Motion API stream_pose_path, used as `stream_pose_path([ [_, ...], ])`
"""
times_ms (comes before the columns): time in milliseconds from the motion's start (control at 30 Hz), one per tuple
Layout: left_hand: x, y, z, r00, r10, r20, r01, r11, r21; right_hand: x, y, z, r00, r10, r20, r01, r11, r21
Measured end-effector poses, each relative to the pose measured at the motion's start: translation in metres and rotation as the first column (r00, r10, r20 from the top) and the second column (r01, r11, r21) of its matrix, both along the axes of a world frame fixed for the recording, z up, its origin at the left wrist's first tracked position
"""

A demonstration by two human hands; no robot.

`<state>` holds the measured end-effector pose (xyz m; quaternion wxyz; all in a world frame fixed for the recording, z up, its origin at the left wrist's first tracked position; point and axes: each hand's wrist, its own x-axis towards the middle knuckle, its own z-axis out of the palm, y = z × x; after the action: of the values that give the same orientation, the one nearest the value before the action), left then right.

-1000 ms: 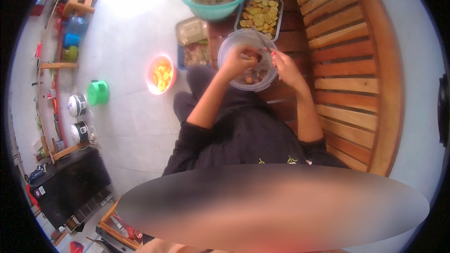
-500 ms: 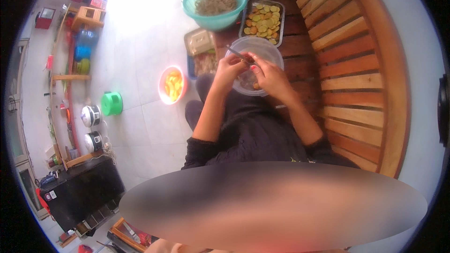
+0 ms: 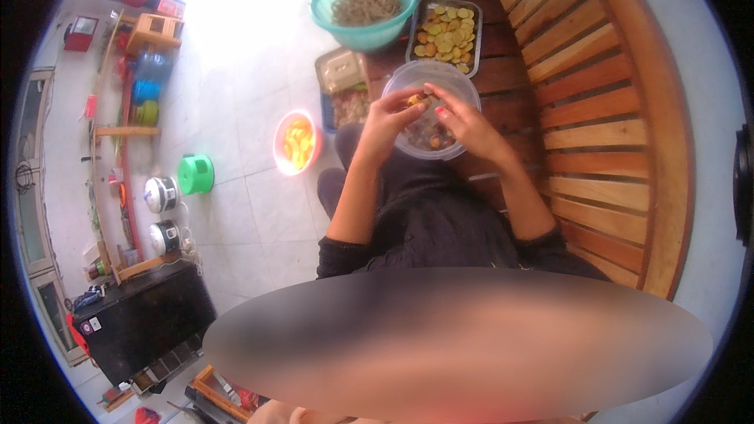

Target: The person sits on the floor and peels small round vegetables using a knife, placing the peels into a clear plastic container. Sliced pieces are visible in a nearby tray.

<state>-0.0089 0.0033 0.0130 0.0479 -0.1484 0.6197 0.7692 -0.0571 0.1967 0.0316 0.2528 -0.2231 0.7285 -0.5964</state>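
Above a clear plastic bowl (image 3: 473, 102), my left hand (image 3: 385, 126) pinches a small yellow-brown piece of food (image 3: 416, 100) between thumb and fingers. My right hand (image 3: 471, 129) comes in from the right, its index fingertip reaching the piece and its thumb bent below. Something thin and dark shows between the fingertips; whether it is a knife I cannot make out. Several brownish scraps or pieces (image 3: 437, 140) lie in the bowl, which sits close to my lap.
Beyond the bowl stand a tray of yellow slices (image 3: 449, 35) and a turquoise basin (image 3: 363, 38) with greyish-brown contents. A lidded-looking container (image 3: 342, 71) and a pink bowl of yellow pieces (image 3: 297, 141) are to the left. A slatted wooden backrest (image 3: 597, 137) rises at the right.
The knife that crossed both hands half a second ago no longer shows clearly. A yellow-brown piece is now visible in my left fingers, and my right fingers have straightened somewhat.
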Motion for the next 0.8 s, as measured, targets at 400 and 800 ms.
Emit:
stream_pose_path([
  [400,0.0,-0.003,0.01,0.998,-0.053,-0.021,0.052,0.998,-0.045,-0.011,0.002,-0.02,0.982,-0.089,-0.167,0.11,0.987,0.121],
  [800,-0.002,0.003,0.001,0.985,0.147,0.091,-0.167,0.948,0.272,0.004,-0.01,-0.017,0.98,-0.101,0.172,0.123,0.986,-0.117],
])
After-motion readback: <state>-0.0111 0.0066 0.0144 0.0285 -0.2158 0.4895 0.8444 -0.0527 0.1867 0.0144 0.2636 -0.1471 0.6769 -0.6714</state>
